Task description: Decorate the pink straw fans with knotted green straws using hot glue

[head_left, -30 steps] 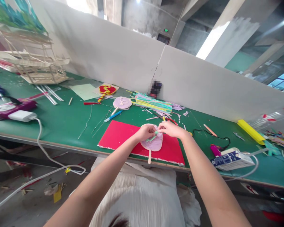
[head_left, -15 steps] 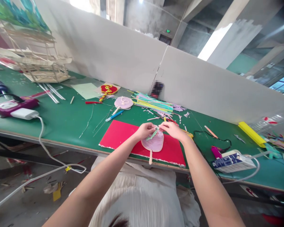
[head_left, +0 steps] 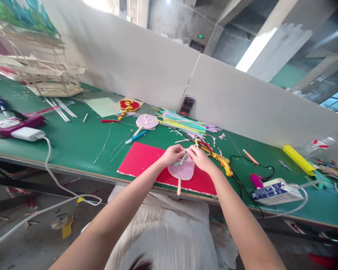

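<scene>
A lilac, fan-shaped piece (head_left: pixel 183 171) with a pale rim and a twisted cream handle (head_left: pixel 179 186) lies in front of me, handle towards me. Over its far edge my left hand (head_left: pixel 174 154) is closed in a pinch on a thin green strip (head_left: pixel 181 160), whose loose part hangs across the lilac surface. My right hand (head_left: pixel 198 155) pinches beside it, fingertips meeting the left ones at a small pale bit; its exact grip is hidden. Under the fan lies a red board (head_left: pixel 142 159), close to the table's front edge.
Beyond the board are a second lilac fan (head_left: pixel 147 122), a blue pen (head_left: pixel 136 137) and bundled fuzzy stems (head_left: pixel 183 123). Right of my hands lie red-handled scissors (head_left: pixel 205 146) and a yellow glue gun (head_left: pixel 224 162) with a black cord. A white cable (head_left: pixel 49 161) hangs over the front edge.
My right hand has shifted slightly left and down, closer to my left hand, uncovering the glue gun and the scissors. My left hand and the fan have hardly moved.
</scene>
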The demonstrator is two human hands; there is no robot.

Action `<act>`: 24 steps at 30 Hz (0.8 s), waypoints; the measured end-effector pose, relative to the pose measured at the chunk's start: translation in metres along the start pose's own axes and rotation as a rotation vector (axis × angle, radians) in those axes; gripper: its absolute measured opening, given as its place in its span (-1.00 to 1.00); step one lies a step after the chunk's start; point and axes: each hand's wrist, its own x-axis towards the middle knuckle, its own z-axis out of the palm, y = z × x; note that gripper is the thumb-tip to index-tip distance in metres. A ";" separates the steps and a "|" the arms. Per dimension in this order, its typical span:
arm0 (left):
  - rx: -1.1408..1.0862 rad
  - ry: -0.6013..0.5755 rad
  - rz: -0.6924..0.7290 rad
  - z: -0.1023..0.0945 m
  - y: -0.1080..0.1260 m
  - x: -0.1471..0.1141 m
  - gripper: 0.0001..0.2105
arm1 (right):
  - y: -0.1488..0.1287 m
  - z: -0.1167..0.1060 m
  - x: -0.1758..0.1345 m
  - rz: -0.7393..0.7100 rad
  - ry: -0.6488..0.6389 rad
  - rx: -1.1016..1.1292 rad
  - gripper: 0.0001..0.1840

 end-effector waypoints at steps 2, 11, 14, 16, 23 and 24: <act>-0.033 -0.024 -0.015 0.000 0.000 0.001 -0.66 | 0.001 0.000 0.000 -0.008 -0.008 0.022 -0.68; 0.020 -0.055 0.053 0.001 0.001 -0.002 -0.73 | 0.004 -0.005 -0.001 -0.016 -0.100 0.186 -0.68; 0.065 -0.054 0.081 0.001 0.002 -0.003 -0.73 | 0.009 -0.006 0.000 -0.013 -0.125 0.209 -0.68; 0.078 -0.052 0.093 0.002 0.003 -0.003 -0.73 | 0.011 -0.006 0.000 -0.016 -0.117 0.230 -0.68; -0.083 -0.043 0.076 0.004 0.002 0.002 -0.73 | 0.010 0.000 -0.001 -0.014 0.026 0.309 -0.66; -0.064 -0.024 0.082 0.004 0.002 0.002 -0.74 | 0.011 0.001 -0.001 -0.012 0.043 0.313 -0.66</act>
